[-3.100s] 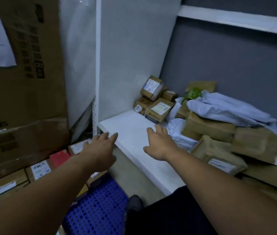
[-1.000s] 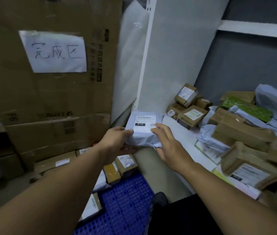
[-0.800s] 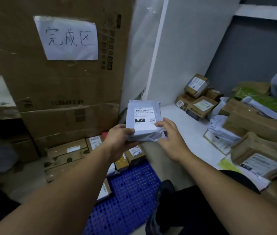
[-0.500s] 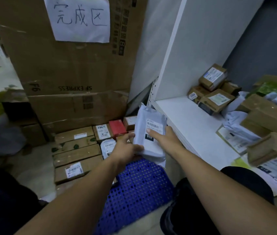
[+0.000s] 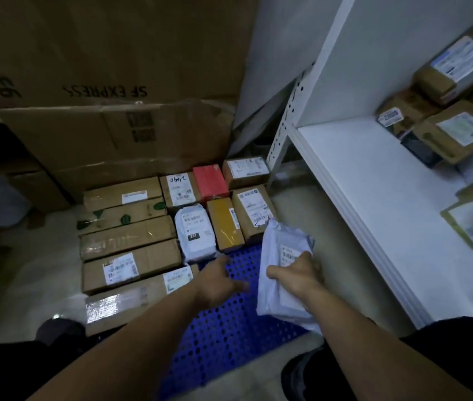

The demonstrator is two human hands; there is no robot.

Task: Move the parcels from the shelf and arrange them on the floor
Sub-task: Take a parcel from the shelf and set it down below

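Note:
My right hand (image 5: 297, 277) grips a grey plastic mailer parcel (image 5: 283, 250) with a white label, holding it above the right part of the blue perforated pallet (image 5: 229, 322). My left hand (image 5: 219, 280) is off the mailer, fingers spread, low over the pallet just below another grey mailer (image 5: 196, 233) marked 231. Several cardboard parcels (image 5: 131, 244) lie in rows on the pallet's left and far side, with a red box (image 5: 210, 180) and a yellow box (image 5: 225, 224) among them. More boxed parcels (image 5: 446, 111) sit on the white shelf (image 5: 374, 198) at right.
Large SF Express cartons (image 5: 107, 82) stand against the wall behind the floor parcels. The shelf's perforated white upright (image 5: 283, 131) stands between floor area and shelf. My dark shoe (image 5: 301, 371) rests by the pallet's near right corner.
Both hands took the grey mailer off the shelf and carried it left and down over the pallet. My left hand has let go of it; only the right holds it now.

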